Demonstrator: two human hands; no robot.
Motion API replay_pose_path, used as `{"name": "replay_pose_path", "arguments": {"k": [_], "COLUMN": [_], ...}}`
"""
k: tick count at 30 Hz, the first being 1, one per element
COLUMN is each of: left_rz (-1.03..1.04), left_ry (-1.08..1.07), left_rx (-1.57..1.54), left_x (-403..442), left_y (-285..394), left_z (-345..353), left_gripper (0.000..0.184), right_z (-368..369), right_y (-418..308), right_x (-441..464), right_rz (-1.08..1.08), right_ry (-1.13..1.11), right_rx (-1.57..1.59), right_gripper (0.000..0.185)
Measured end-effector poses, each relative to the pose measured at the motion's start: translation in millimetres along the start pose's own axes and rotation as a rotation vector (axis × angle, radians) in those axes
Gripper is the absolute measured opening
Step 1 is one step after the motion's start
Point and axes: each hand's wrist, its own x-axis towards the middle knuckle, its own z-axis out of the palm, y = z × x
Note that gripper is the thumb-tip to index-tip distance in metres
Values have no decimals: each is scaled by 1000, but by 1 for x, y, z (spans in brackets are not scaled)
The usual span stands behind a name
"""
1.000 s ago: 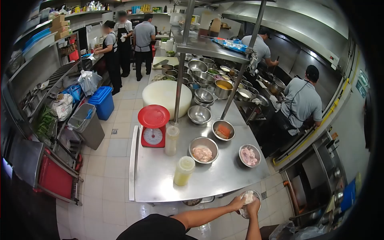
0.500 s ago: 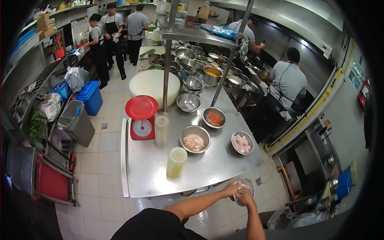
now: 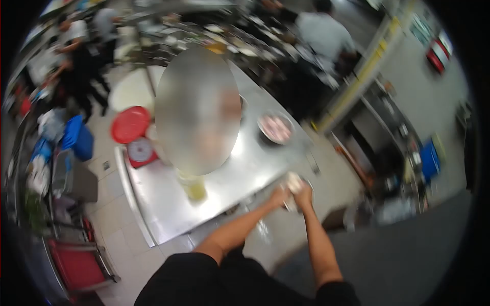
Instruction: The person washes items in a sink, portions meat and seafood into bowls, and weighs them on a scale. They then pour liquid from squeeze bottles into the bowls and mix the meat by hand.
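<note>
Low beyond the table's near edge, my left hand (image 3: 279, 196) and my right hand (image 3: 304, 195) are close together, both closed. Between their fingers is a pale, soft-looking lump (image 3: 294, 182), too smeared to name. A round metal bowl (image 3: 291, 205) shows behind and beneath the hands, mostly hidden by them. The nearest thing on the steel table (image 3: 245, 176) is a metal bowl of pale pink raw meat (image 3: 276, 127). A squeeze bottle of yellow liquid (image 3: 195, 189) stands to the left.
A red kitchen scale (image 3: 139, 149) sits at the table's left. A blurred grey oval hides the table's middle. Co-workers (image 3: 326, 38) stand beyond. A red cart (image 3: 79, 262), a grey bin (image 3: 81, 176) and a blue bin (image 3: 79, 138) line the left; a shelf unit is at right.
The view has tilted and swung, blurring the scene. My hands have risen slightly out of the bowl with the pale lump between them. A blurred oval now covers the middle of the table.
</note>
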Motion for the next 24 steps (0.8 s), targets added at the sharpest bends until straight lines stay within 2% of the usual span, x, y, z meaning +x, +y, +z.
{"name": "replay_pose_path", "arguments": {"k": [1,3,4,5,6,7,9,10,11,13,14,15,16,17,18,19,21,22,23,24], "left_rz": [-75,-87,-91,28,55,16,83,85,110,136,180,220,69,66,-122,-179,-297,-170,-42,-13], "left_ry": [43,136,182,106,161,118,127,125,124,110,45,-16,-4,0,-31,-41,-50,0,55,41], "left_rx": [-86,-156,-190,-342,-391,-447,-583,-593,-569,-548,-427,-304,-338,-334,-482,-544,-667,-634,-598,-567], "left_x": [-10,-3,-1,7,9,9,5,2,-1,-11,-18,-21,-10,-8,-8,-8,-4,-2,5,10], "left_y": [9,-2,-8,-19,-18,-17,-7,-4,0,18,36,42,34,38,42,39,26,19,7,3], "left_z": [-7,-7,-7,-7,-5,-6,-9,-10,-11,-12,-15,-15,-10,-16,-25,-29,-32,-30,-26,-17], "left_gripper": [57,58,59,50,49,47,47,47,46,45,46,46,47,47,47,47,46,46,46,44], "right_z": [-15,-21,-45,-47,-51,-59,-80,-79,-73,-51,-40,-29,-20,-23,-34,-44,-63,-64,-57,-50], "right_y": [-8,5,-28,-33,-38,-43,-63,-62,-57,-38,-33,-31,-29,-29,-32,-34,-38,-34,-36,-38], "right_x": [-1,6,1,-1,-5,-10,-17,-23,-20,-14,-11,-8,-7,-5,-3,-5,-15,-22,-23,-24], "right_rz": [-16,-54,-11,-69,-139,-124,-188,-72,-72,55,61,-64,-189,-190,-285,-375,-466,-397,-388,-377], "right_ry": [9,27,-78,-113,-151,-144,-452,-348,-347,129,137,63,-15,-17,-309,-602,-562,-335,-254,-172], "right_rx": [-59,-55,-6,50,103,89,420,439,430,133,129,140,157,163,-16,-197,-255,-170,-160,-148], "right_gripper": [28,32,42,46,50,50,53,44,44,31,31,27,26,26,26,26,27,28,31,35]}}
